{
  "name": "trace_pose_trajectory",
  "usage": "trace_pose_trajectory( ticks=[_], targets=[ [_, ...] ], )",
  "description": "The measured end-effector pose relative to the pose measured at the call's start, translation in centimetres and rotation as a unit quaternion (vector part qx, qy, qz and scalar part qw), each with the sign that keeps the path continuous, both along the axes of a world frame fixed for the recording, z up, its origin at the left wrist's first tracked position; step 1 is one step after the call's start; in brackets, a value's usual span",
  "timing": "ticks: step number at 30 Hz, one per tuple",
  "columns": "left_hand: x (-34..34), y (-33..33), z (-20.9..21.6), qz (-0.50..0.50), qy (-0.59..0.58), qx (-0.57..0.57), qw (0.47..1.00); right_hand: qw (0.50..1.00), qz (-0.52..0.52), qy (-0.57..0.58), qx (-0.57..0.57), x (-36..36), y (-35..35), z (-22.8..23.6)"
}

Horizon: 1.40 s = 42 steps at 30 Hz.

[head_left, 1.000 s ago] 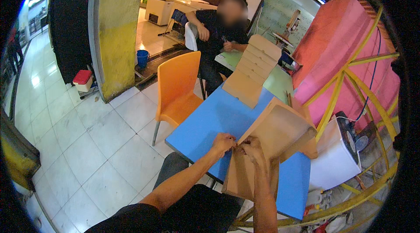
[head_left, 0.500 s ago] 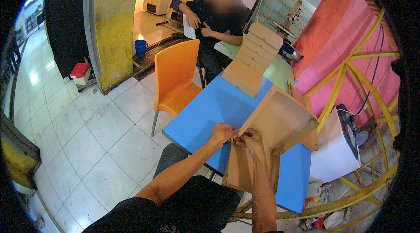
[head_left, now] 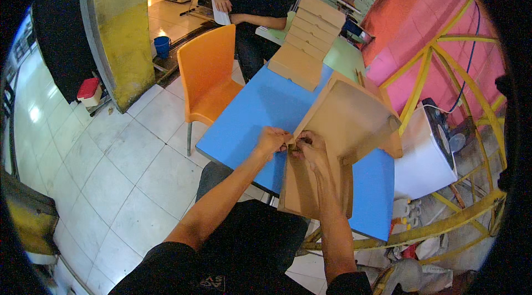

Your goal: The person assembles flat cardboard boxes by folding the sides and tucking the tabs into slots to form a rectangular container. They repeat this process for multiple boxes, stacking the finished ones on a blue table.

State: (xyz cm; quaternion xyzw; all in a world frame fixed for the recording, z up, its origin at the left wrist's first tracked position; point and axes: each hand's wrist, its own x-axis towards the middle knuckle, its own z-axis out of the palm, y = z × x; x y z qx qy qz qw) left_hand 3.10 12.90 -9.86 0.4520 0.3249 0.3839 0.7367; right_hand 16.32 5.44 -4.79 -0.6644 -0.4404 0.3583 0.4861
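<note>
A brown cardboard box (head_left: 354, 115) stands open on the near part of the blue table (head_left: 244, 120), its lid raised and its base hanging past the table's near edge. My left hand (head_left: 273, 141) pinches the box's left corner from outside, where lid and base meet. Just inside that corner my right hand (head_left: 310, 148) has its fingers curled on the cardboard. The exact fold between the fingers is hidden. Behind the raised lid, several flattened or stacked cardboard boxes (head_left: 313, 29) overlap in a row toward the far end.
An orange chair (head_left: 208, 68) stands at the table's left side. Across the table sits a person in dark clothes (head_left: 266, 1). To the right are a white appliance (head_left: 424, 156) and yellow metal bars (head_left: 424, 81). A blue bucket (head_left: 162, 45) is on the far floor.
The whole view has shifted, so the table and chair sit higher in it. Both hands stay at the same box corner, with small finger movements.
</note>
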Motion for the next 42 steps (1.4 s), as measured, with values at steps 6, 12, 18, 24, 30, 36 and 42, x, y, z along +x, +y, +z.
trace_pose_trajectory(
  ticks=[6,12,18,24,30,36,42],
  targets=[
    [0.1,-0.4,-0.2,0.004,-0.021,0.016,1.000,1.000,0.021,-0.009,-0.019,-0.3,-0.2,1.3],
    [-1.0,-0.6,0.6,0.014,0.017,0.022,1.000,0.996,0.012,-0.059,-0.059,-0.7,0.1,1.8],
    [-1.9,-0.7,2.3,-0.033,0.021,0.080,0.996,0.997,-0.020,0.067,-0.040,-1.4,-0.4,2.3],
    [-1.8,-0.6,1.8,-0.029,0.047,0.062,0.997,0.980,-0.088,0.164,-0.070,-2.2,-0.8,1.8],
    [-1.2,-1.0,0.8,-0.036,0.073,0.222,0.972,0.984,-0.014,0.151,-0.092,-0.6,-0.6,0.5],
    [-3.3,-0.5,3.8,-0.097,0.202,0.267,0.937,0.967,0.049,-0.249,-0.033,-0.5,-0.8,0.5],
    [-7.4,-2.4,8.1,-0.133,0.180,0.311,0.924,0.943,-0.112,-0.311,-0.050,3.8,-12.0,8.0]
  ],
)
